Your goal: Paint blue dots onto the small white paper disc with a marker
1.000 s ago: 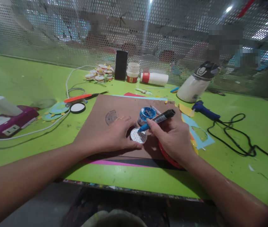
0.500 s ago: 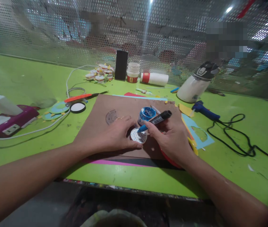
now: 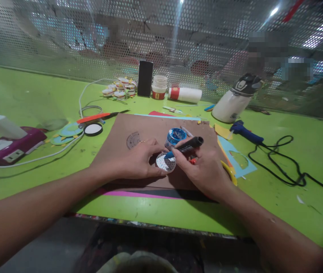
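Thumb and fingers of my left hand [image 3: 141,159] grip the edge of a small white disc [image 3: 166,165] covered in dots. A black marker [image 3: 190,145] with a blue tip end is pinched in my right hand [image 3: 204,167], its tip down at the disc's upper part. Whether the tip touches the surface I cannot tell. Just behind the disc stands a roll of blue tape [image 3: 175,137]. A clear protractor [image 3: 133,140] lies beyond my left hand on the brown board [image 3: 110,146]. Yellow scissor handles [image 3: 229,173] show partly behind my right wrist.
A blue glue gun [image 3: 246,133] with a black cord and cut blue paper [image 3: 248,170] lie right. Behind stand a white bottle [image 3: 228,106], a phone [image 3: 145,79] and paper cups [image 3: 159,91]. Leftward are an orange cutter [image 3: 94,118] and a purple power strip [image 3: 16,146].
My right hand has shifted slightly left and the marker has tipped a little lower. The left hand still grips the disc. The view has moved slightly.
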`<control>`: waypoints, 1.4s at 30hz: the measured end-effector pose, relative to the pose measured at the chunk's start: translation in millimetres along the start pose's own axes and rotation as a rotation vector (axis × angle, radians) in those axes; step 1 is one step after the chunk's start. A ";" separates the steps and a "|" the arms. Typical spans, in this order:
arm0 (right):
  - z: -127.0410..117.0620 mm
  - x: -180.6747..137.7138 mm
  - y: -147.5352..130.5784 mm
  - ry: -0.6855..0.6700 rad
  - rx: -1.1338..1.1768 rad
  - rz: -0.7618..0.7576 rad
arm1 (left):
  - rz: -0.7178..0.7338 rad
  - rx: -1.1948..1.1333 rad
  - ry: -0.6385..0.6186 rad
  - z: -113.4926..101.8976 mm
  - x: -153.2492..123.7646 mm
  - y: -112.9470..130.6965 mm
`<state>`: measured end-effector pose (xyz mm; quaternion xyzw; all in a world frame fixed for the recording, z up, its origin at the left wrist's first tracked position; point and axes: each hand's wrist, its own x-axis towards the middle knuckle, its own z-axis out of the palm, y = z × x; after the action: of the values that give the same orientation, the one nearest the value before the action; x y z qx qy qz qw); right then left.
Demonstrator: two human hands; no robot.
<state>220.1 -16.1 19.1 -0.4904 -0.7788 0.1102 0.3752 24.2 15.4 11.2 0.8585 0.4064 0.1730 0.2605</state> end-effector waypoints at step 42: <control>2.3 0.8 0.5 0.174 0.116 0.072 | 0.014 0.045 0.047 6.8 1.3 -5.6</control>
<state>218.6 -14.7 17.5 -0.5033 -0.7175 0.1257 0.4649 25.1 17.4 2.5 0.8625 0.4104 0.1859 0.2303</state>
